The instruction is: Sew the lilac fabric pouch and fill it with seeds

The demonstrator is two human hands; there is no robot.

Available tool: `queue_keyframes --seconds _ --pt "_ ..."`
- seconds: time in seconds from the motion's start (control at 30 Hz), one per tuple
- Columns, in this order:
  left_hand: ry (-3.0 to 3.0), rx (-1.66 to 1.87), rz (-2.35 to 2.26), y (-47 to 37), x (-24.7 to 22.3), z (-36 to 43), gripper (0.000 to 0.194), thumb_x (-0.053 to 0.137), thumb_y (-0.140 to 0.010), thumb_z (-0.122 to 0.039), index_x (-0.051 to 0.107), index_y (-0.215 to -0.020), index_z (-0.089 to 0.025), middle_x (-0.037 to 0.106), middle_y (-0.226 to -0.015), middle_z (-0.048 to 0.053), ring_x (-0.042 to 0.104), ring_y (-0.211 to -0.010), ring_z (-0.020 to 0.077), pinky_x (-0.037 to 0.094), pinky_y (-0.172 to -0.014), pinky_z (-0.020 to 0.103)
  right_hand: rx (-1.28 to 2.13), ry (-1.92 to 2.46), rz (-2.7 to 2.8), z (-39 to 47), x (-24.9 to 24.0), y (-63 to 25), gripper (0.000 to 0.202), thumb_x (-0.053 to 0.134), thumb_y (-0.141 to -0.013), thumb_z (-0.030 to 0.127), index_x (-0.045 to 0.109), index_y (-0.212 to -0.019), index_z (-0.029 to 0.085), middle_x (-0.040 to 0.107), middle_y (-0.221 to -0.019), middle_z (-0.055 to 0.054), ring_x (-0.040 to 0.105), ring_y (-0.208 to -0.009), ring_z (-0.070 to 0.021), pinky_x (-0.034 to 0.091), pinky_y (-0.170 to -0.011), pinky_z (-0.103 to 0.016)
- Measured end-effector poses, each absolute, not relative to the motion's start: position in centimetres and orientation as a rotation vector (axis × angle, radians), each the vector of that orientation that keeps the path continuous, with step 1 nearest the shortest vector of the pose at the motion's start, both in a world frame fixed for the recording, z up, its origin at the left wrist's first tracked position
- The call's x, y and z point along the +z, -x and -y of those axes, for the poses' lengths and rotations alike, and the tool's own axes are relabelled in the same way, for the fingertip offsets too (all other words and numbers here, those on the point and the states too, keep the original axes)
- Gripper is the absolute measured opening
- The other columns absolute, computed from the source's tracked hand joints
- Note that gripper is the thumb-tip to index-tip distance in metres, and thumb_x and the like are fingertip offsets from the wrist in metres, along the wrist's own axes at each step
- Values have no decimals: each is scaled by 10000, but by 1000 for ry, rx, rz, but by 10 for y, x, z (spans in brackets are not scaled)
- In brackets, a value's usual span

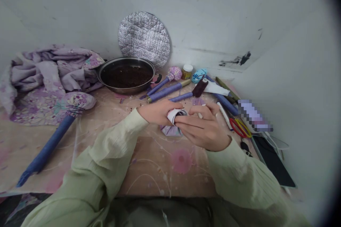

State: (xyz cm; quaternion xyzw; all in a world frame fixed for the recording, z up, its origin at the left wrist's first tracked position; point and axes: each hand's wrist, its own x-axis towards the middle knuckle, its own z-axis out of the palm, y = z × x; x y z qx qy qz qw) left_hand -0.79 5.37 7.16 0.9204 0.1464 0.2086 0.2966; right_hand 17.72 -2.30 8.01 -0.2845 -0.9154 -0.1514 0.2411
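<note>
Near the middle of the table, my left hand [160,111] is closed round a small white roll [173,115], paper or cloth, whose open end faces me. From the right, my right hand [209,129] has its fingertips at the rim of that roll, partly hiding it. A piece of shiny lilac fabric [171,131] shows just below the roll; whether it is joined to it I cannot tell. Behind my hands, a spool of dark thread [200,88] lies next to a blue-wrapped stick [181,97].
At left are bunched floral cloth [39,78] and a cloth-headed blue stick [53,145]. A pan of dark material [128,76] stands behind, before a silver disc [145,39]. A lidded jar [187,72], scissors [241,128] and a black phone-like slab [274,161] are to the right.
</note>
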Motion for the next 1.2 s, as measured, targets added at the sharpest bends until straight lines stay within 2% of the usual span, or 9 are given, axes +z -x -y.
queue_keyframes --seconds 0.1,0.23,0.47,0.63,0.77,0.9,1.07,1.2 --pt "-2440 581 -391 8 72 -54 134 615 -700 -149 481 -707 -147 490 -631 -44 436 -579 78 336 -537 205 -528 772 2491 22 86 -172 188 475 -897 186 657 -916 230 688 -957 38 549 -892 -159 426 -835 -322" --pt "-2432 705 -372 9 73 -54 151 637 -707 -176 488 -716 -156 511 -651 -42 456 -587 83 334 -550 210 -503 916 2454 20 88 -167 160 523 -880 263 645 -828 174 670 -900 -31 510 -886 -217 418 -779 -372" --pt "-2456 729 -415 11 72 -53 166 657 -688 -163 538 -804 -154 580 -723 -18 529 -639 110 363 -583 223 -231 1018 2534 20 89 -166 124 523 -880 288 581 -968 222 656 -1018 -35 441 -1214 -276 354 -981 -488" --pt "-2486 707 -466 12 74 -51 166 659 -683 -183 504 -738 -161 556 -684 -30 526 -618 107 361 -568 219 -202 1094 2595 22 94 -165 175 511 -888 345 561 -1029 255 661 -1052 -34 400 -1265 -317 250 -1004 -608" --pt "-2509 686 -478 12 76 -49 179 667 -690 -214 496 -718 -167 553 -671 -28 532 -617 116 368 -563 228 -156 1096 2622 24 99 -162 165 510 -883 326 587 -1012 258 667 -1040 -37 377 -1281 -327 234 -1018 -604" --pt "-2518 684 -466 11 77 -47 178 673 -672 -175 513 -749 -165 579 -711 -19 551 -642 121 382 -576 228 -172 1097 2638 24 102 -159 133 517 -873 302 609 -947 240 673 -958 -53 376 -1284 -335 244 -1020 -598" --pt "-2523 699 -486 12 79 -44 181 672 -662 -144 511 -744 -155 578 -707 -19 550 -632 116 389 -583 225 -162 1070 2710 20 98 -161 253 509 -879 390 597 -1006 189 656 -1028 -93 324 -1308 -343 292 -979 -574" --pt "-2552 655 -538 10 78 -43 183 660 -661 -143 524 -783 -156 593 -736 -13 565 -644 122 386 -573 219 -164 1076 2721 18 96 -160 275 506 -880 392 609 -928 141 650 -1022 -123 307 -1307 -341 309 -967 -558"
